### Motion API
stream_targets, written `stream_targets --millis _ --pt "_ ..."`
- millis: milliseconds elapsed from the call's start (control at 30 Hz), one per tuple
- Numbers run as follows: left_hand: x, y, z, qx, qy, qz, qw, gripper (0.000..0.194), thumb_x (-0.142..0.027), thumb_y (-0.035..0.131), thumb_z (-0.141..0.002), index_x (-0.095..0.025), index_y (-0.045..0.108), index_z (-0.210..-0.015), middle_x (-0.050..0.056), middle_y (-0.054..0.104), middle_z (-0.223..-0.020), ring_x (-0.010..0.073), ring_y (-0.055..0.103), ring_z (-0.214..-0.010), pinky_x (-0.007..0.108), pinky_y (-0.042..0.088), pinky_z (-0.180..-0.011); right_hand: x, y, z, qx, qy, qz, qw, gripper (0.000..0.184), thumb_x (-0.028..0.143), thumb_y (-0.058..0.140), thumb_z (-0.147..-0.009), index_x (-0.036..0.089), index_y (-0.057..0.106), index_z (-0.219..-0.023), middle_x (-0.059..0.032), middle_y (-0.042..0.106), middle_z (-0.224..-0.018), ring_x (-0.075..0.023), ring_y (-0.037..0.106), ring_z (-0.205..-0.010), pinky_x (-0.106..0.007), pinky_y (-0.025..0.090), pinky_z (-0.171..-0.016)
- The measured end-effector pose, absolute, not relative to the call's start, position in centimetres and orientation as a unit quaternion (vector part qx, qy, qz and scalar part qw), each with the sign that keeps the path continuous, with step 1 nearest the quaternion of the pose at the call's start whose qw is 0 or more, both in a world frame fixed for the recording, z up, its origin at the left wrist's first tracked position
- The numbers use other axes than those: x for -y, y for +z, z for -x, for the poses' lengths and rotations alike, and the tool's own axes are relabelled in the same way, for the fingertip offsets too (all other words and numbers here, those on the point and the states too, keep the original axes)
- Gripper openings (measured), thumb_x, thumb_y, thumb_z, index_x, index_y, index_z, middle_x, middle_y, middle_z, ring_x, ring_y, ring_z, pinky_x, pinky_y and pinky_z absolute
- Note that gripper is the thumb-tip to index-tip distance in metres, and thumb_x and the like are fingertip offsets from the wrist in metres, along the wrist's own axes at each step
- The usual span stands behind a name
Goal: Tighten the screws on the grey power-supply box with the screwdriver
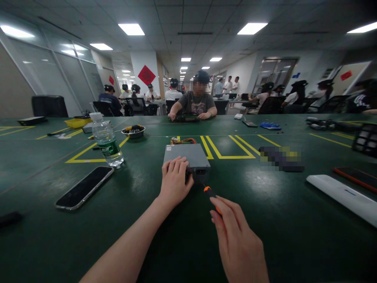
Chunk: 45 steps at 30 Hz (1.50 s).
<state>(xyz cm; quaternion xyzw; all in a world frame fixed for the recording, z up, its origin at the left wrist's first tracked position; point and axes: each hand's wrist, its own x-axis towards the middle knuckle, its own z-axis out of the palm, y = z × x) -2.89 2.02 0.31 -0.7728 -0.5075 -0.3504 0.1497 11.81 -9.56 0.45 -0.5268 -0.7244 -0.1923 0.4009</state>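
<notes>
A grey metal computer power supply [191,153] lies on the green table in front of me, with colored cables [184,141] bunched behind it. My left hand [174,182] grips its near left corner, fingers over the top and thumb against the front face, just left of the power socket [201,171]. In my right hand [237,232] is a screwdriver [208,190] with an orange and black handle, held between thumb and fingers. Its thin shaft points up and left at the lower front of the power supply; whether the tip touches a screw is too small to tell.
To the left are a phone [85,188], a water bottle [107,141], a metal bowl [133,133] and a yellow tray [77,122]. A white case [343,196] and a blurred dark object [281,158] lie right. Across the table sits a person [196,100].
</notes>
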Motion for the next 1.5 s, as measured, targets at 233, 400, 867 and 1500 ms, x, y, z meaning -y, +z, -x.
stream_targets --millis 233,400,867,1500 --pt "-2.0 0.4 2.7 0.507 -0.354 0.771 0.151 0.024 -0.026 0.051 -0.080 -0.020 0.050 -0.103 0.007 0.056 -0.121 0.0234 0.043 -0.118 0.043 0.026 -0.100 9.8 -0.1 -11.2 0.749 -0.208 0.510 0.367 0.033 0.024 0.026 -0.092 0.012 0.050 -0.112 -0.0189 0.056 -0.111 -0.0214 0.064 -0.092 -0.030 0.057 -0.064" --pt "-2.0 0.4 2.7 0.513 -0.357 0.767 0.148 0.023 -0.026 0.051 -0.080 -0.020 0.051 -0.102 0.007 0.056 -0.121 0.0229 0.044 -0.118 0.042 0.026 -0.099 9.6 -0.4 -10.6 0.770 -0.246 0.472 0.352 0.032 0.013 0.026 -0.091 0.013 0.051 -0.111 -0.0167 0.060 -0.111 -0.0193 0.066 -0.088 -0.028 0.057 -0.066" --pt "-1.9 0.6 2.6 0.513 -0.363 0.764 0.150 0.021 -0.027 0.050 -0.081 -0.021 0.051 -0.101 0.007 0.057 -0.120 0.0236 0.045 -0.117 0.044 0.027 -0.098 9.5 -0.1 -10.6 0.756 -0.244 0.473 0.382 0.025 0.016 0.038 -0.088 0.012 0.054 -0.106 -0.0127 0.064 -0.106 -0.0222 0.060 -0.099 -0.038 0.050 -0.078" --pt "-2.1 0.3 2.5 0.515 -0.365 0.761 0.151 0.022 -0.025 0.052 -0.080 -0.021 0.050 -0.102 0.008 0.057 -0.119 0.0241 0.044 -0.117 0.044 0.027 -0.098 9.3 0.0 -11.2 0.737 -0.163 0.503 0.422 0.020 0.020 0.037 -0.091 0.015 0.052 -0.103 -0.0037 0.067 -0.086 -0.0142 0.064 -0.077 -0.046 0.033 -0.097"
